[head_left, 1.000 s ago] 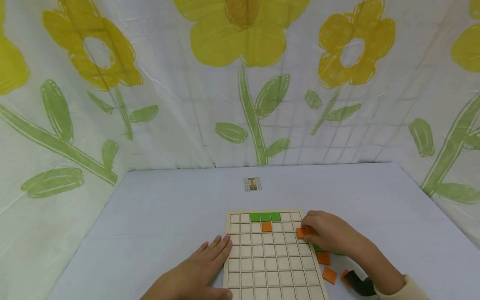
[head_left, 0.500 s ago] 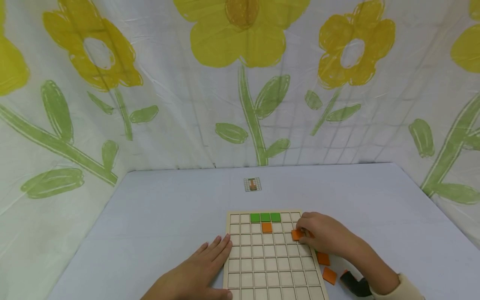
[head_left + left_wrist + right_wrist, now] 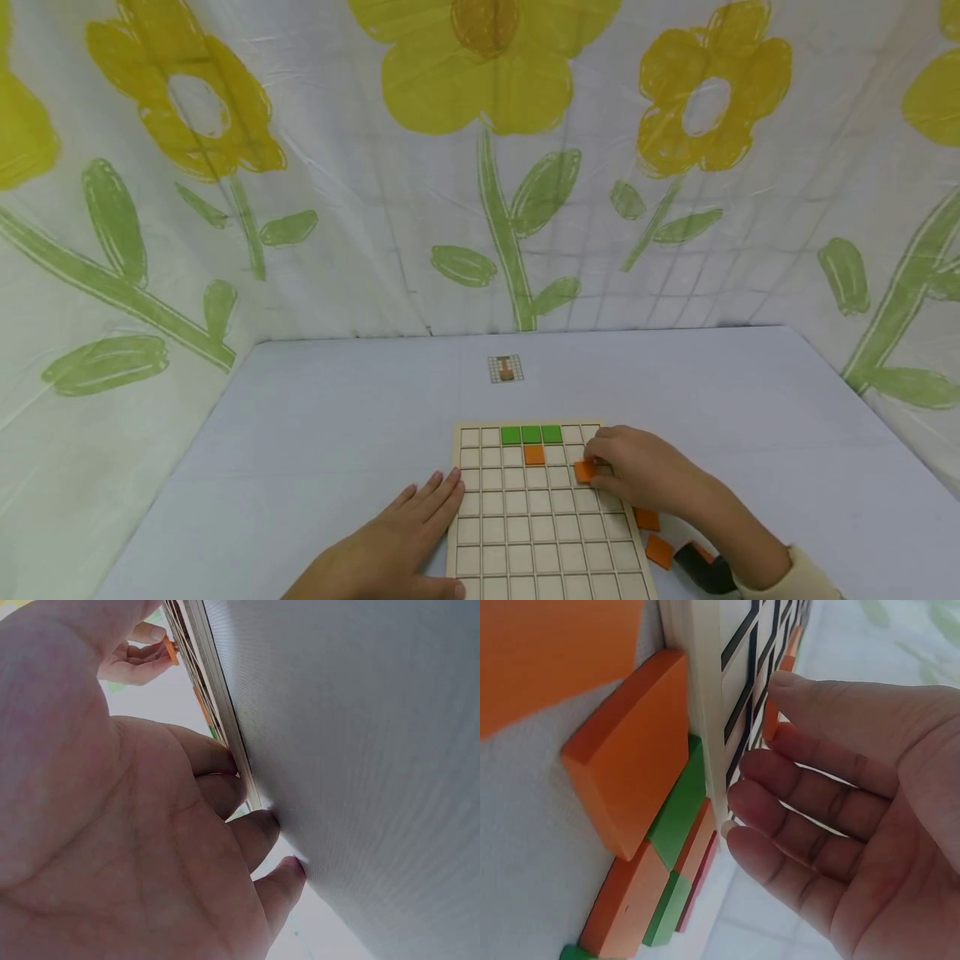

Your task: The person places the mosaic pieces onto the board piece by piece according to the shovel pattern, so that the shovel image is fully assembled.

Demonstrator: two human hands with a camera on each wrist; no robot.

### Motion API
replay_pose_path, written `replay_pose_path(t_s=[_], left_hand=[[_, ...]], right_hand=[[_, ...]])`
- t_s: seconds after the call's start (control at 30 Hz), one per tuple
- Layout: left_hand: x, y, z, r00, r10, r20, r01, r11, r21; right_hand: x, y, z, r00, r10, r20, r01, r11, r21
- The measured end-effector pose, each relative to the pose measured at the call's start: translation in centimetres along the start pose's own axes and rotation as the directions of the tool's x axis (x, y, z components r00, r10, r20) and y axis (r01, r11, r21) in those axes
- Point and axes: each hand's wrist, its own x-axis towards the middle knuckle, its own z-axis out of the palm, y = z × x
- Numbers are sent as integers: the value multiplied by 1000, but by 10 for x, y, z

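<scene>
A wooden grid board [image 3: 516,528] lies on the white table. Three green square tiles [image 3: 531,435] fill neighbouring cells of its far row, with one orange tile [image 3: 533,455] in the row below. My left hand [image 3: 397,533] rests along the board's left edge, fingers extended and touching the rim. Over the right part of the board, my right hand [image 3: 645,468] pinches an orange square tile [image 3: 584,472] between thumb and index finger. The right wrist view shows this held tile [image 3: 771,716] edge-on above the cells, the other fingers loosely bent.
Loose orange tiles [image 3: 659,552] lie beside the board's right edge. In the right wrist view, green tiles [image 3: 679,802] and a red piece [image 3: 697,889] lie among them. A small picture card [image 3: 506,368] sits beyond the board. Flower-printed cloth [image 3: 360,250] hangs behind the table.
My right hand has moved left with the orange tile, from the board's right edge to above its cells. My left hand has stayed in place.
</scene>
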Motion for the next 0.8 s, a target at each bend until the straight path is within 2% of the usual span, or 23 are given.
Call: replay_pose_path(t_s=[0.43, 0.8], left_hand=[[-1, -1, -1, 1000, 23, -18, -23, 1000, 12], [0, 1, -2, 1000, 3, 13, -3, 1000, -18]], right_hand=[[3, -4, 1, 1000, -26, -10, 26, 1000, 16], [8, -9, 3, 999, -33, 1, 33, 999, 12]])
